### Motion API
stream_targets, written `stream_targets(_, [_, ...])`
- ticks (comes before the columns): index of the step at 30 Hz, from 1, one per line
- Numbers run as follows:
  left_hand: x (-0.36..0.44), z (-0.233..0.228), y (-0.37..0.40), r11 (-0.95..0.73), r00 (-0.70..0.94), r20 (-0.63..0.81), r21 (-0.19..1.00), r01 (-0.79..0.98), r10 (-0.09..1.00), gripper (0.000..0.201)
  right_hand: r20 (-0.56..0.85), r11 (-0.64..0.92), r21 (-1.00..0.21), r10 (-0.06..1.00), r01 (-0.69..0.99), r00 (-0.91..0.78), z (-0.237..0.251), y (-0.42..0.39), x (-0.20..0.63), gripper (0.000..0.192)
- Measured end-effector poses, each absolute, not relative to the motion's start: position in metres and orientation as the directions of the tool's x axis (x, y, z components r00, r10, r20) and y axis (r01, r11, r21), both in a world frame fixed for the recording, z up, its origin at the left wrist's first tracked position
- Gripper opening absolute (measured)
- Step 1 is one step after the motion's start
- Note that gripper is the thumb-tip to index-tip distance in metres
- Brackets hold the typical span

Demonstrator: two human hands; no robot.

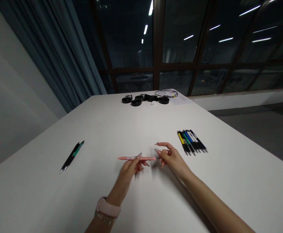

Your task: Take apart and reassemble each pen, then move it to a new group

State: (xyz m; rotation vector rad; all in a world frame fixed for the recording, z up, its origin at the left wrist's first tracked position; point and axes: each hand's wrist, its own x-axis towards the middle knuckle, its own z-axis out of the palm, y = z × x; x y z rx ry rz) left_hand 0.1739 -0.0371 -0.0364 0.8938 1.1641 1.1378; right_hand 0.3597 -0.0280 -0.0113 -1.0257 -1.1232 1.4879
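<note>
Two hands' fingers (139, 156), pink pen (131, 158) between

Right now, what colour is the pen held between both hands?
Pink: the pen, gripped by the left hand, right hand at its tip. Head view.

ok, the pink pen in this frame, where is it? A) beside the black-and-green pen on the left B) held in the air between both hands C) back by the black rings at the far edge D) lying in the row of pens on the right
B: the pink pen lies level above the table, the left hand gripping its middle and the right hand pinching its tip end.
</note>
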Motion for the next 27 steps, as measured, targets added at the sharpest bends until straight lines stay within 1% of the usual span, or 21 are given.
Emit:
stream_targets(4, [0.181, -0.039, -0.038, 0.235, 0.052, -0.23, 0.954, -0.184, 0.972, 0.042, 0.007, -0.012, -0.982, 0.995, -0.188, -0.101, -0.012, -0.028, 0.357, 0.054])
stream_targets(7, [0.185, -0.036, -0.044, 0.222, 0.05, -0.217, 0.951, -0.214, 0.975, 0.039, 0.045, 0.036, -0.982, 0.998, -0.183, -0.045, -0.01, -0.03, 0.355, 0.05])
stream_targets(14, [0.189, -0.033, -0.049, 0.255, 0.061, -0.248, 0.927, -0.274, 0.967, 0.04, 0.099, 0.096, -0.982, 0.995, -0.163, -0.011, -0.009, -0.035, 0.35, 0.043])
stream_targets(17, [0.19, -0.034, -0.049, 0.256, 0.061, -0.249, 0.929, -0.268, 0.967, 0.042, 0.197, 0.199, -0.977, 0.98, -0.082, 0.027, -0.012, -0.039, 0.351, 0.035])
stream_targets(20, [0.191, -0.036, -0.049, 0.247, 0.059, -0.24, 0.932, -0.264, 0.969, 0.044, 0.329, 0.327, -0.944, 0.944, 0.053, 0.037, -0.017, -0.043, 0.354, 0.034])
stream_targets(22, [0.19, -0.037, -0.049, 0.249, 0.067, -0.24, 0.935, -0.252, 0.968, 0.047, 0.371, 0.365, -0.925, 0.928, 0.109, 0.036, -0.02, -0.045, 0.354, 0.033])
stream_targets(24, [0.19, -0.04, -0.048, 0.251, 0.084, -0.238, 0.94, -0.231, 0.968, 0.049, 0.38, 0.372, -0.921, 0.924, 0.113, 0.049, -0.021, -0.045, 0.353, 0.032])
stream_targets(27, [0.191, -0.044, -0.046, 0.243, 0.12, -0.223, 0.95, -0.195, 0.967, 0.053, 0.329, 0.327, -0.944, 0.939, 0.037, 0.097, -0.02, -0.042, 0.35, 0.031])
